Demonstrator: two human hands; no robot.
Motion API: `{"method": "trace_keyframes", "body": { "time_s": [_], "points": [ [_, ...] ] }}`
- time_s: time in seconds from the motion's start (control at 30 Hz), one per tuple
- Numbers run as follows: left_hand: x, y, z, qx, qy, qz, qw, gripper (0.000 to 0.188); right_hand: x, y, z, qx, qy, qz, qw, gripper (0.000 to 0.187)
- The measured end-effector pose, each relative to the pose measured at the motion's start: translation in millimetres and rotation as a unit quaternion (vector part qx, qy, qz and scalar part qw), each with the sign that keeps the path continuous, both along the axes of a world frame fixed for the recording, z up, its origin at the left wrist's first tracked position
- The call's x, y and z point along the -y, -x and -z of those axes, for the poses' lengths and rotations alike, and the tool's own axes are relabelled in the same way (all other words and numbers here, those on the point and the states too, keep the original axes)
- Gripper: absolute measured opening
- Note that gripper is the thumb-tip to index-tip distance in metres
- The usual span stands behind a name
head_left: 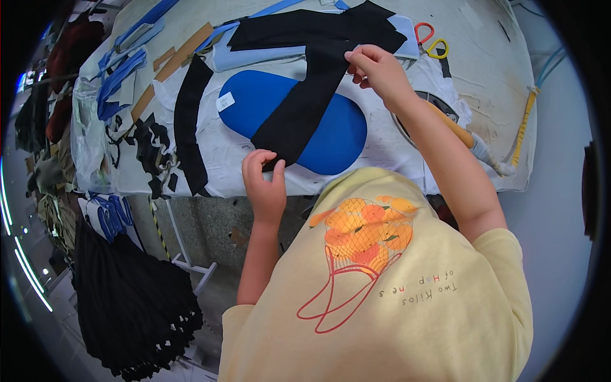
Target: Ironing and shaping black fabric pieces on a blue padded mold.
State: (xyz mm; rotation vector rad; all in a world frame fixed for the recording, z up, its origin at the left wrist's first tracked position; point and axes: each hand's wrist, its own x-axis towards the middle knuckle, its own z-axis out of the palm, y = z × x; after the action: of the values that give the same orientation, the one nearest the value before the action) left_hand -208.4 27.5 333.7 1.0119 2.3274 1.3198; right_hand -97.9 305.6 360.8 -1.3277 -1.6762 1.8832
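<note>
A long strip of black fabric (305,105) lies slantwise across a blue oval pad (248,95) on the table. My left hand (264,181) pinches the strip's near end at the pad's front edge. At the far end, my right hand (379,71) grips the strip's right edge between thumb and fingers. Beyond the pad, more black fabric pieces (280,30) lie on light blue cloth (258,58), partly touching the strip's far end. A curved black fabric strip (189,127) rests left of the pad.
Red-and-yellow-handled scissors (433,43) lie at the far right. An iron (439,108), partly hidden by my right forearm, stands beside the pad. Black scraps (153,149) and brown strips (172,63) cover the table's left. Black garments (130,299) hang below the left edge.
</note>
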Motion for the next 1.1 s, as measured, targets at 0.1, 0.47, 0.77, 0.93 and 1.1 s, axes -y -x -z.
{"method": "trace_keyframes", "body": {
  "time_s": [0.1,0.47,0.77,0.93,1.1],
  "points": [
    [-0.8,-4.8,0.9,-0.058,0.011,0.015,0.998,0.022,4.5,0.5,-12.3,-0.017,-0.033,0.014,0.999,0.020],
    [0.5,15.2,-6.1,-0.106,0.036,0.068,0.991,0.017,9.8,-3.1,-18.3,-0.030,-0.044,0.031,0.998,0.022],
    [-21.2,9.4,-8.8,-0.113,0.020,0.098,0.989,0.022,14.5,-4.9,-25.0,-0.059,0.033,0.065,0.996,0.023],
    [-22.1,5.0,-17.6,-0.081,-0.030,0.069,0.994,0.024,16.6,-5.0,-31.0,-0.075,0.054,0.078,0.993,0.023],
    [-36.2,-1.8,-9.0,-0.136,0.032,0.071,0.988,0.024,19.9,-0.8,-37.2,-0.098,0.068,0.070,0.990,0.021]
  ]
}}
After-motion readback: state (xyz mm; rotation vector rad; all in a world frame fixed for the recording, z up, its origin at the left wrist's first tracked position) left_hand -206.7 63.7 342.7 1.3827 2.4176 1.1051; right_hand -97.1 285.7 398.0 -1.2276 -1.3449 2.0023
